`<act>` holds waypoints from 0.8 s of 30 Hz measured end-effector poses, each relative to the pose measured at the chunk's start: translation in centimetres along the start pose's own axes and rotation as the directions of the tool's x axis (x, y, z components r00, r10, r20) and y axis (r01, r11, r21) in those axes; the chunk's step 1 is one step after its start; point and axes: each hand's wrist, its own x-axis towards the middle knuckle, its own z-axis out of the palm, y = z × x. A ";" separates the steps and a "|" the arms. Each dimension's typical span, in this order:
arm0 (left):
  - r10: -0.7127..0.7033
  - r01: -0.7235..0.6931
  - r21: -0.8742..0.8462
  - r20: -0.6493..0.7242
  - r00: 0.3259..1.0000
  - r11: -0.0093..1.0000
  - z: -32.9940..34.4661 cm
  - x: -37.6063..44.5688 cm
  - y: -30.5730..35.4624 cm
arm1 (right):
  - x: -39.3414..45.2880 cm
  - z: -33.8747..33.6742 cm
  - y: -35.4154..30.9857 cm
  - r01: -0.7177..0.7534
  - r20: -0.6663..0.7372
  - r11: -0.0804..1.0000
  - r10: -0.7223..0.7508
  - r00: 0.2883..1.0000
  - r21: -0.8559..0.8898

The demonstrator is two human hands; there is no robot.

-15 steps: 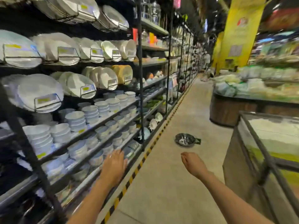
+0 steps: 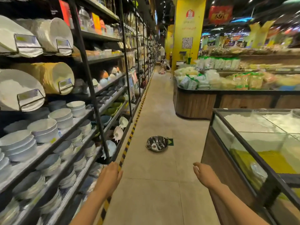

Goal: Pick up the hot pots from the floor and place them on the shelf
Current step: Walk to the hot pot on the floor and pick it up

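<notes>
Change: view has swung up the aisle; both arms have drifted right, off the shelf.
Left hand (image 2: 109, 177): loosely open, empty.
Right hand (image 2: 203, 174): loosely curled, empty.
Steel hot pot (image 2: 157, 143): on the floor (image 2: 151, 197), ahead, well apart from both hands.
Shelf (image 2: 68, 135): left, stacked with bowls.
Meaning: the pot likely comes next.

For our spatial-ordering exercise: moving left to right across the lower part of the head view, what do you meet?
Black metal shelf of stacked white bowls → left hand → shiny steel pot on the floor → right hand → glass-topped display bin.
</notes>
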 end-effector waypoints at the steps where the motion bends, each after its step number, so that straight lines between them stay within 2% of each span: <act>1: 0.001 -0.001 0.003 0.004 1.000 1.000 -0.1 2.8 -0.6 | 2.3 0.1 -0.4 -0.014 -0.009 1.000 0.014 1.000 0.002; 5: 0.038 -0.038 -0.036 -0.014 0.999 0.999 -0.3 13.8 -1.1 | 11.3 0.6 -1.2 -0.060 -0.032 0.998 0.060 0.998 0.009; 11: 0.089 -0.087 -0.075 0.027 0.996 0.993 3.3 30.5 0.1 | 26.2 2.2 0.7 -0.117 -0.023 0.993 0.117 0.993 0.020; 17: 0.035 -0.036 0.002 0.107 0.994 0.999 8.0 46.7 1.8 | 44.2 2.8 3.5 -0.098 0.028 0.995 0.097 0.995 0.013; 24: -0.013 0.012 0.017 0.057 0.998 1.000 10.7 63.3 3.7 | 63.4 2.1 5.3 -0.067 0.046 0.997 0.066 0.997 0.027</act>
